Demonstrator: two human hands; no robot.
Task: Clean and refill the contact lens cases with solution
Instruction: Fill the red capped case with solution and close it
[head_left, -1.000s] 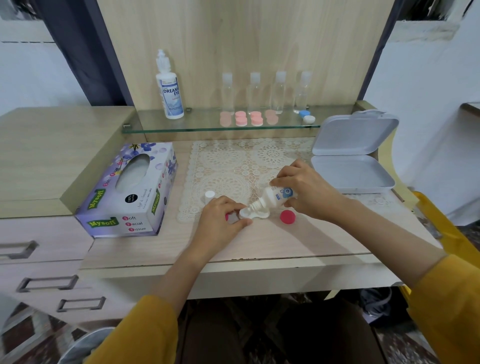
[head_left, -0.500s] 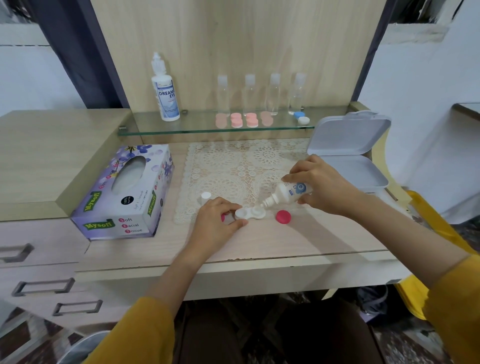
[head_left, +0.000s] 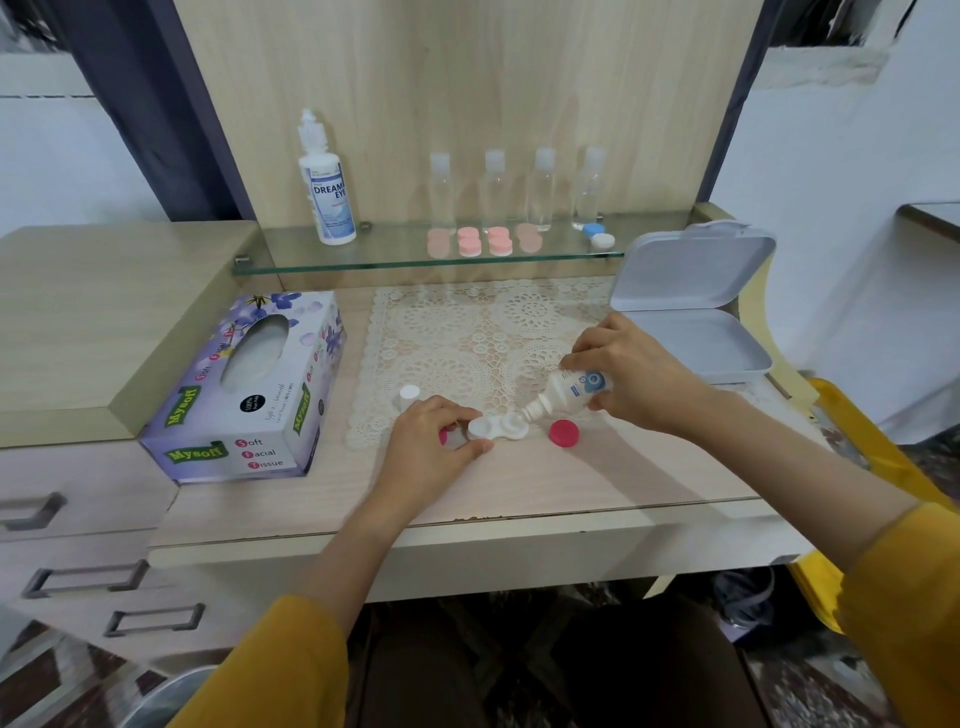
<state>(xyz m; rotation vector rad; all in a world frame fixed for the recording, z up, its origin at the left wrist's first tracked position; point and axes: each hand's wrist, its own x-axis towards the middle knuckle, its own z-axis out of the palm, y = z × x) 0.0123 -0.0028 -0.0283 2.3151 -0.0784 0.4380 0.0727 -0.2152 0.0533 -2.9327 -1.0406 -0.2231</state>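
Head view showed the refill under way on one contact lens case (head_left: 496, 428), which lay open on the desk (head_left: 571, 483) at the front edge of the lace mat (head_left: 467, 332). Both wells were uncovered. One red cap (head_left: 564, 434) lay just to the right of the case, and a second red cap (head_left: 444, 435) showed partly under the left hand (head_left: 431, 447). That hand pinched the left end of the case between thumb and fingertips to hold it steady. The right hand (head_left: 639, 374) was wrapped round the small solution bottle (head_left: 569, 395), tipped nozzle-down with its tip at the right well. The bottle's white cap (head_left: 409, 393) stood apart on the mat. Whether liquid sat in either well could not be told. Judging from this, the case had been opened and filling was in progress, while capping it was still to come. The pink cases (head_left: 483, 241) and the blue-and-white case (head_left: 597, 236) sat closed on the glass shelf (head_left: 415, 265), with nothing to show whether they had been done. A second earlier the nozzle had seemed to be over the well nearer the left hand. By half a second earlier it had shifted to the right well, where it stayed. Both grips were unchanged.
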